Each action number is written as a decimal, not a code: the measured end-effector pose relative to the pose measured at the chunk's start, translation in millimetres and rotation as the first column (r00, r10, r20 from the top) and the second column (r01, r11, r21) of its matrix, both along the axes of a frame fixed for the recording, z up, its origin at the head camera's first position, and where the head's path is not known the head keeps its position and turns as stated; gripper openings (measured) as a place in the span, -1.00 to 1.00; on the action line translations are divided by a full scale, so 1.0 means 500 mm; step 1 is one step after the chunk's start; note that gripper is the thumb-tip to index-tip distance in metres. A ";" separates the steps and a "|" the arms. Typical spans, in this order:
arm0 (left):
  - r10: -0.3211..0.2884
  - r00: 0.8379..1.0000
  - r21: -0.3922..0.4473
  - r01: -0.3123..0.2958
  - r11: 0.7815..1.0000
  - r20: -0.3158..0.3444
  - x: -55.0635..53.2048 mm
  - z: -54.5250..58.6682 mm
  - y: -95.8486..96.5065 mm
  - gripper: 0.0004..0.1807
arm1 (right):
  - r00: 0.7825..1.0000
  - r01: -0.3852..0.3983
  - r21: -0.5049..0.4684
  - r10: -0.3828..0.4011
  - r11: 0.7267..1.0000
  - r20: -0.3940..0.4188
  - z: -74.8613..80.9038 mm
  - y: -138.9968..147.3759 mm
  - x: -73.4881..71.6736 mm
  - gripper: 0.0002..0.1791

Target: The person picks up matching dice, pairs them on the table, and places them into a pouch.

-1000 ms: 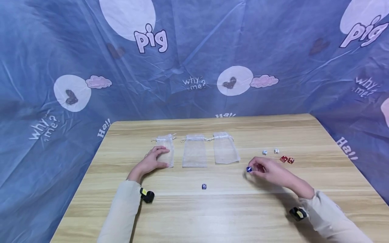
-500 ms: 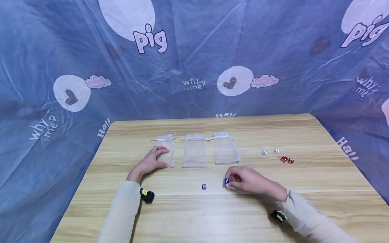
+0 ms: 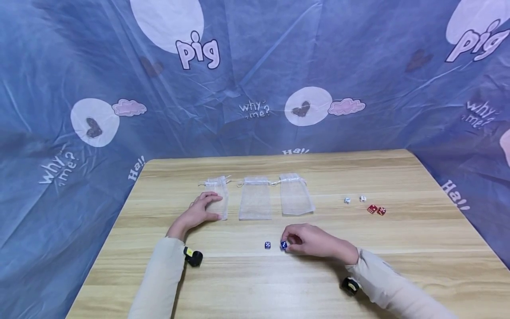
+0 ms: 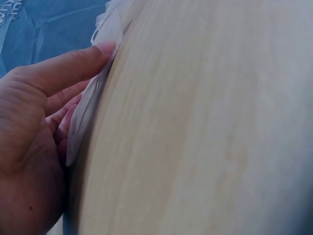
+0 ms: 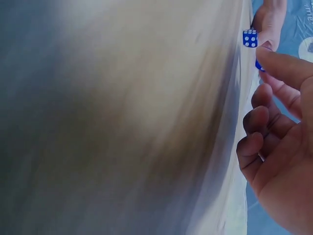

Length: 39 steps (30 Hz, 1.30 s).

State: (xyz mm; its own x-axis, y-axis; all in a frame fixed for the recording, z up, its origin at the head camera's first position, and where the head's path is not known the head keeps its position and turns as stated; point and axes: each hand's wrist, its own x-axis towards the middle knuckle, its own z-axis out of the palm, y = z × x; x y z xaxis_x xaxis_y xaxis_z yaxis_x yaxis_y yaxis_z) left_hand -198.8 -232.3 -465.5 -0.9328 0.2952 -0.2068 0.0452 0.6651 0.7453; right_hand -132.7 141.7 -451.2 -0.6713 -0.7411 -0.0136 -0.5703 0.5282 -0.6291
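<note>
My right hand (image 3: 316, 241) pinches a blue die (image 3: 283, 245) between thumb and fingertips, low over the table. Just left of it lies a second blue die (image 3: 268, 245) with white pips. In the right wrist view the thumb covers most of the pinched die (image 5: 259, 65), and the loose die (image 5: 250, 38) shows beyond it. My left hand (image 3: 198, 212) rests on the leftmost sheer white drawstring bag (image 3: 220, 188), fingers relaxed. The left wrist view has the bag's edge (image 4: 80, 117) against the fingers.
A middle drawstring bag (image 3: 255, 201) and a right one (image 3: 296, 197) lie flat in the same row. Two white dice (image 3: 347, 200) and two red dice (image 3: 372, 209) sit at the right. A blue printed cloth (image 3: 255, 66) hangs behind the wooden table (image 3: 239, 283).
My right hand has carried the blue die leftward and a little nearer, to beside the other blue die. The left hand has stayed on its bag.
</note>
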 end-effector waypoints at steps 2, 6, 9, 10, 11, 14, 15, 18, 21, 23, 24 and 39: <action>0.002 1.000 0.000 -0.002 1.000 -0.001 -0.001 0.000 -0.001 -0.28 | 1.000 -0.005 0.000 0.005 1.000 -0.013 -0.002 -0.006 -0.002 -0.84; 0.001 1.000 -0.002 -0.001 1.000 -0.001 -0.002 -0.001 -0.002 -0.28 | 1.000 -0.007 0.012 0.007 1.000 -0.029 -0.006 -0.017 -0.005 -0.84; -0.001 1.000 -0.005 0.001 1.000 -0.003 -0.003 -0.001 -0.003 -0.28 | 0.999 -0.007 0.031 0.008 0.999 -0.034 -0.009 -0.024 -0.008 -0.85; -0.001 1.000 -0.005 0.001 1.000 -0.004 -0.003 -0.002 -0.003 -0.28 | 0.999 -0.007 0.037 0.009 0.999 -0.039 -0.011 -0.027 -0.009 -0.85; 0.000 1.000 -0.004 0.000 1.000 -0.004 -0.003 -0.002 -0.003 -0.28 | 0.999 -0.008 0.043 0.009 0.999 -0.045 -0.012 -0.029 -0.009 -0.85; -0.001 1.000 -0.001 0.001 1.000 -0.003 -0.003 -0.002 -0.003 -0.28 | 0.998 -0.007 0.053 0.010 0.999 -0.056 -0.013 -0.034 -0.009 -0.86; -0.003 1.000 0.000 0.003 1.000 -0.003 -0.002 -0.002 -0.003 -0.28 | 0.998 -0.006 0.054 0.009 0.999 -0.056 -0.013 -0.036 -0.009 -0.86; -0.007 1.000 0.000 0.007 1.000 -0.006 -0.002 -0.003 -0.003 -0.28 | 0.998 0.002 0.060 0.002 0.998 -0.055 -0.010 -0.038 -0.007 -0.85; -0.005 1.000 0.001 0.005 1.000 -0.011 -0.002 -0.004 -0.003 -0.28 | 0.998 0.007 0.066 -0.003 0.998 -0.057 -0.008 -0.039 -0.005 -0.85; -0.003 1.000 -0.002 0.003 1.000 -0.014 -0.003 -0.005 -0.003 -0.28 | 0.999 0.007 0.066 -0.004 0.998 -0.053 -0.008 -0.038 -0.005 -0.83; -0.004 1.000 -0.006 0.004 1.000 -0.015 -0.003 -0.006 -0.002 -0.28 | 0.999 0.006 0.061 -0.004 0.998 -0.046 -0.008 -0.037 -0.005 -0.82; -0.005 1.000 0.158 0.006 0.987 -0.010 -0.002 -0.003 -0.015 -0.35 | 0.999 0.024 -0.134 -0.020 0.991 0.031 0.030 -0.013 -0.033 -0.73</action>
State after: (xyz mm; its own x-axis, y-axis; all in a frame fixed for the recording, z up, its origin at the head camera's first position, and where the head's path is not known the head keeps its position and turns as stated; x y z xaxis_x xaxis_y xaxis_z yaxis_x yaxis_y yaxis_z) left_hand -200.0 -240.0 -467.2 -0.9327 0.3287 -0.1486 0.0559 0.5386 0.8407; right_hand -149.4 135.1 -436.1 -0.6885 -0.7222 0.0654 -0.5396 0.4501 -0.7115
